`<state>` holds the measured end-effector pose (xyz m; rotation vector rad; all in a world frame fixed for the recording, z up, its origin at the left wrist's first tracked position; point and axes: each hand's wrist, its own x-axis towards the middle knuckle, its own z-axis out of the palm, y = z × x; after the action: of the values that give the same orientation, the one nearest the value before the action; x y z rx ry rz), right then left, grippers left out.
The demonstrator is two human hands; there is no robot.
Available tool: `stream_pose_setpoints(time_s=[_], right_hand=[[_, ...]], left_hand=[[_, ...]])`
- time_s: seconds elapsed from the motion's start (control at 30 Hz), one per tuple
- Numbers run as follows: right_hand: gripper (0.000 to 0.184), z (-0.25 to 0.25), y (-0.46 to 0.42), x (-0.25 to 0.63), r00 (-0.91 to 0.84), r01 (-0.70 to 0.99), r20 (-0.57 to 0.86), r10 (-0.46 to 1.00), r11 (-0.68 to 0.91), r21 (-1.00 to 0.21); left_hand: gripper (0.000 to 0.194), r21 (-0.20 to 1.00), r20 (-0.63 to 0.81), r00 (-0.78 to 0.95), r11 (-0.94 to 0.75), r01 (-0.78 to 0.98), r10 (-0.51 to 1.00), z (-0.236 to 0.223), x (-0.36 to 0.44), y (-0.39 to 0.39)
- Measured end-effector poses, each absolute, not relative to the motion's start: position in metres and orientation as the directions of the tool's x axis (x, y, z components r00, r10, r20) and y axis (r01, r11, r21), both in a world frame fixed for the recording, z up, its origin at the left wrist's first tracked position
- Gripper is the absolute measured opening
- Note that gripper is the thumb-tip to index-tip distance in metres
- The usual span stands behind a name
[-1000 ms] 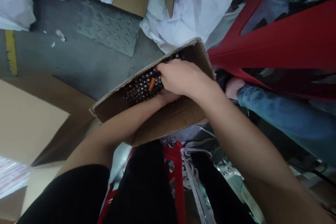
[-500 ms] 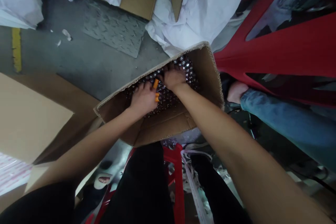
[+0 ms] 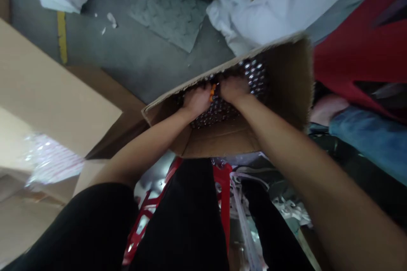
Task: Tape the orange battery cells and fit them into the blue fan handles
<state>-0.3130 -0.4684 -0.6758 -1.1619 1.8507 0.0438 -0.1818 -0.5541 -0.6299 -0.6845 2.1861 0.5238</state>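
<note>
Both hands reach down into an open cardboard box (image 3: 222, 142) that holds many small, shiny, dark round pieces (image 3: 254, 77). My left hand (image 3: 197, 102) lies on the pieces toward the box's left side, its fingers curled in. Orange coverings (image 3: 212, 92) show at the fingers of that hand; whether anything is pinched there is hidden. Close on its right, my right hand (image 3: 234, 89) is pressed among the pieces, blurred by motion, with its fingertips out of sight.
A red plastic chair (image 3: 362, 55) stands right of the box, beside a person's jeans-clad leg (image 3: 372, 139). White sheeting (image 3: 273, 4) and a grey textured mat (image 3: 168, 12) lie beyond. Cardboard (image 3: 54, 93) is at the left. A red stool (image 3: 222, 182) shows below.
The view has shifted, so the box appears farther right and slightly higher. My hands have drawn closer together among the pieces, and my left hand's fingers are more curled.
</note>
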Motion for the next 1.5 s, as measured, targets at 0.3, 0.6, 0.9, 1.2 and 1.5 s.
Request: stream_pose_setpoints(time_s=[0.3, 0.6, 0.9, 1.2, 1.5], right_hand=[[0.069, -0.710, -0.449, -0.317, -0.146, -0.683, -0.560, -0.816, 0.492, -0.539], [0.050, -0.725, -0.455, -0.334, -0.077, -0.657, -0.518, -0.852, 0.434, -0.617], [0.046, -0.706, -0.468, -0.322, -0.009, -0.753, -0.597, -0.802, 0.399, -0.524], [0.047, -0.677, -0.483, -0.320, 0.040, -0.886, -0.741, -0.670, 0.320, -0.336], [0.043, -0.672, -0.477, -0.328, 0.154, -0.866, -0.709, -0.688, 0.251, -0.432]], left_hand=[[0.049, 0.164, -0.764, -0.556, 0.735, -0.658, -0.327, -0.643, -0.178, -0.557], [0.052, 0.163, -0.769, -0.563, 0.760, -0.629, -0.302, -0.642, -0.171, -0.555], [0.058, 0.157, -0.779, -0.571, 0.800, -0.579, -0.261, -0.640, -0.170, -0.559], [0.056, 0.103, -0.838, -0.488, 0.806, -0.582, -0.245, -0.636, -0.175, -0.559], [0.054, 0.109, -0.847, -0.475, 0.798, -0.593, -0.238, -0.633, -0.170, -0.559]])
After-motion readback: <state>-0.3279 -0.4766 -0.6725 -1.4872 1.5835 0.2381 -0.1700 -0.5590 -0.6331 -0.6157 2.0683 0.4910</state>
